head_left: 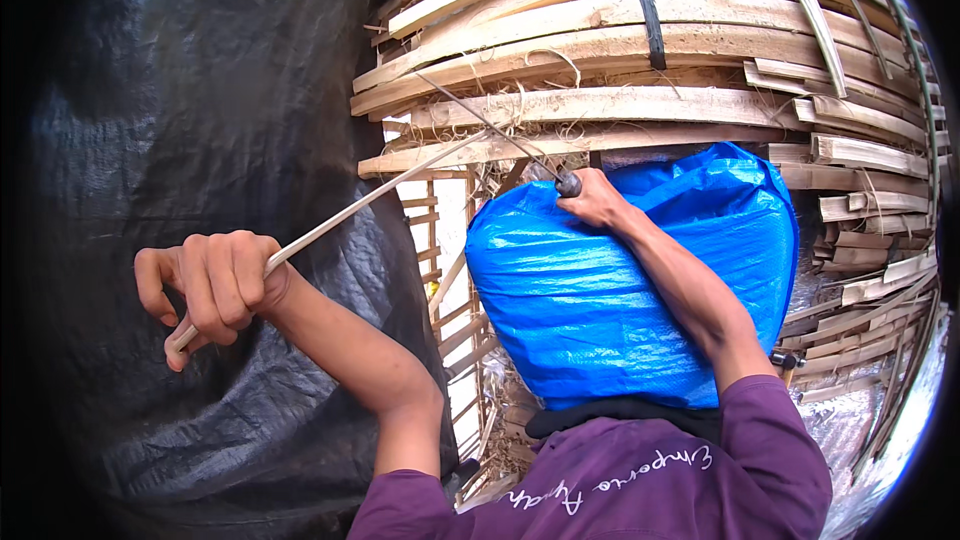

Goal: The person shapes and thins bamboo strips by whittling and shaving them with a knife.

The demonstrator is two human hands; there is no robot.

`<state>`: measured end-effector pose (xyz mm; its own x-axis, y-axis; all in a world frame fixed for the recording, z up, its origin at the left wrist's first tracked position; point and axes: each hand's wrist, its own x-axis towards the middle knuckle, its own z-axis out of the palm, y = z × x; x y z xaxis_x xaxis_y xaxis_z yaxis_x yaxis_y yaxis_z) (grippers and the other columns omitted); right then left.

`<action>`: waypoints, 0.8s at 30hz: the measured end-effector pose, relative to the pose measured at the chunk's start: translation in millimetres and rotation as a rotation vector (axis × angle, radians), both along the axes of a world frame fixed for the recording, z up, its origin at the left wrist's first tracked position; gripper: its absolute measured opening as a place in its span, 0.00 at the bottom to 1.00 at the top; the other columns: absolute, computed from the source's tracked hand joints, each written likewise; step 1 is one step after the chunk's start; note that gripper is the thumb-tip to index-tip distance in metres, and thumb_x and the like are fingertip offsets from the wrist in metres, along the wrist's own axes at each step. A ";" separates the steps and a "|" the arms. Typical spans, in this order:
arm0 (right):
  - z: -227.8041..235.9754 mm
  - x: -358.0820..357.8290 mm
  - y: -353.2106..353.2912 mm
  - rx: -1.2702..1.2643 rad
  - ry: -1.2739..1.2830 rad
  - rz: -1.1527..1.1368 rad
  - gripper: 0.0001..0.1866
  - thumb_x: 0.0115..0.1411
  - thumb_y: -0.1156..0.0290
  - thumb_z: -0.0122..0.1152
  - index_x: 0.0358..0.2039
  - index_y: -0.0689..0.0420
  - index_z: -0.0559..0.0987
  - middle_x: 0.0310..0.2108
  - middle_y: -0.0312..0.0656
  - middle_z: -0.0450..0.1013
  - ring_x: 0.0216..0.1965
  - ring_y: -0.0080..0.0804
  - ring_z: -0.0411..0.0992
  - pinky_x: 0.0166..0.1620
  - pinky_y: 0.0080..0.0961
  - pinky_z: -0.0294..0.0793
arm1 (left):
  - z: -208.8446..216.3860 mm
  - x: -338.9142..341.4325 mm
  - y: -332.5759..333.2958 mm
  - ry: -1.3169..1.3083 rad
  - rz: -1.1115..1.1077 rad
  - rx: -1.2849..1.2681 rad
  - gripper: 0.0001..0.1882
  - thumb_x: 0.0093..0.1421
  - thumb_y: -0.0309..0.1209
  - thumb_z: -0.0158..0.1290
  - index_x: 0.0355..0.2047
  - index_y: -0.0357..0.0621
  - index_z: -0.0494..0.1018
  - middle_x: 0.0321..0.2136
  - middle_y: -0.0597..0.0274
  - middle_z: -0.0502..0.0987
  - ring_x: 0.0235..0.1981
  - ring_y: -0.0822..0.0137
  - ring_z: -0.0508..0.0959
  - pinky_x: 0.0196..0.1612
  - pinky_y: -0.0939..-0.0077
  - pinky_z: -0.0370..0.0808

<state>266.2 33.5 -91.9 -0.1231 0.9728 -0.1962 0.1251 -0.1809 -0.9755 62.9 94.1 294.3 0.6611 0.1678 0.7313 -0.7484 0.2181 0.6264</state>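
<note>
Held closely in the curled left hand (pixel 222 290) at nine o'clock is a slender, pale wooden strip (pixel 380 197), slanting towards twelve o'clock, where its far tip is seen at a thin-bladed, dark-handled metal knife (pixel 569 184); this knife is clasped by the right hand (pixel 602 202) at two o'clock, and a shiny blue plastic sheet (pixel 590 290) is spread at three

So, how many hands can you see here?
2. The left hand is toward the picture's left, gripping a thin pale strip; the right hand is over the blue sheet, gripping a thin-bladed tool.
</note>
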 end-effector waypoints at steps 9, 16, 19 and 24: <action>3.8 0.9 -1.2 -0.037 -0.016 -0.006 0.10 0.47 0.68 0.62 0.22 0.64 0.76 0.20 0.48 0.75 0.22 0.36 0.71 0.31 0.36 0.71 | -0.9 -10.3 -2.0 -0.072 0.162 0.002 0.16 0.58 0.27 0.58 0.32 0.45 0.58 0.03 0.71 0.61 0.03 0.84 0.52 0.11 0.86 0.39; -0.7 -0.3 -3.3 -0.192 -0.133 -0.091 0.13 0.46 0.66 0.63 0.25 0.66 0.77 0.24 0.54 0.76 0.28 0.40 0.77 0.36 0.38 0.74 | 4.7 3.3 4.4 -0.020 0.188 0.016 0.17 0.57 0.28 0.58 0.32 0.46 0.58 0.03 0.71 0.60 0.03 0.84 0.52 0.12 0.87 0.40; 5.5 -6.4 -5.7 0.169 -0.014 0.000 0.11 0.45 0.68 0.64 0.23 0.64 0.75 0.18 0.49 0.72 0.21 0.35 0.69 0.30 0.36 0.70 | 5.4 2.7 1.8 -0.034 0.203 0.020 0.17 0.57 0.29 0.58 0.32 0.47 0.58 0.03 0.72 0.60 0.04 0.84 0.52 0.12 0.87 0.40; -3.5 -3.4 2.4 -0.158 -0.120 -0.076 0.14 0.48 0.65 0.64 0.25 0.64 0.78 0.22 0.51 0.76 0.26 0.39 0.76 0.34 0.37 0.73 | -0.8 -21.8 2.9 -0.066 0.300 -0.026 0.16 0.56 0.29 0.58 0.32 0.48 0.58 0.04 0.74 0.61 0.04 0.86 0.52 0.13 0.87 0.39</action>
<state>262.8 36.0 -95.5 -0.0173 0.9344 -0.3558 0.2185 -0.3438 -0.9133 41.1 96.9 293.5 0.5308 0.3671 0.7639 -0.8205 -0.0033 0.5717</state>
